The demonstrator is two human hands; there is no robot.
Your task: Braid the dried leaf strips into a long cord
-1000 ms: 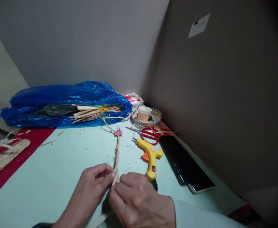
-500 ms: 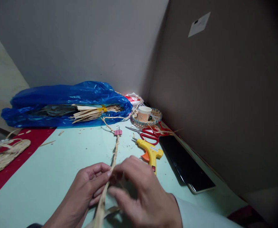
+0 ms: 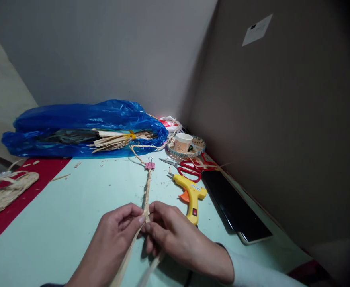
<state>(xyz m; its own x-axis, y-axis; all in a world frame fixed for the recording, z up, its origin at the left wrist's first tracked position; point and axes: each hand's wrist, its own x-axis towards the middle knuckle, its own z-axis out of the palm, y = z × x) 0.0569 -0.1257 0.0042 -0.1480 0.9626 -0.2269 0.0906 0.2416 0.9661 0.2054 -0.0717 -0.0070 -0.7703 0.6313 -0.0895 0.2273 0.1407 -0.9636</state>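
A pale straw braid (image 3: 147, 187) runs toward me from a pink binder clip (image 3: 150, 165) on the light green tabletop (image 3: 85, 207). My left hand (image 3: 115, 229) pinches the braid's near end between thumb and forefinger. From the other side my right hand (image 3: 170, 231) pinches the strands at the same spot, fingertips almost meeting the left ones. One loose straw strand (image 3: 127, 259) hangs down under my left hand. Another strand (image 3: 153, 267) trails below my right hand, blurred near the bottom edge.
A yellow glue gun (image 3: 192, 195) lies right of the braid, beside red-handled scissors (image 3: 189, 170) and a black phone (image 3: 234, 207). Behind stand a paper cup (image 3: 182, 143) on a woven tray (image 3: 200, 146) and a blue plastic bag (image 3: 79, 115) holding straw bundles (image 3: 112, 140). A woven sandal (image 3: 10, 195) sits far left.
My right hand has come down from above the braid, and its thumb and fingers have closed on the strands. My left hand keeps its pinch. The view has shifted slightly.
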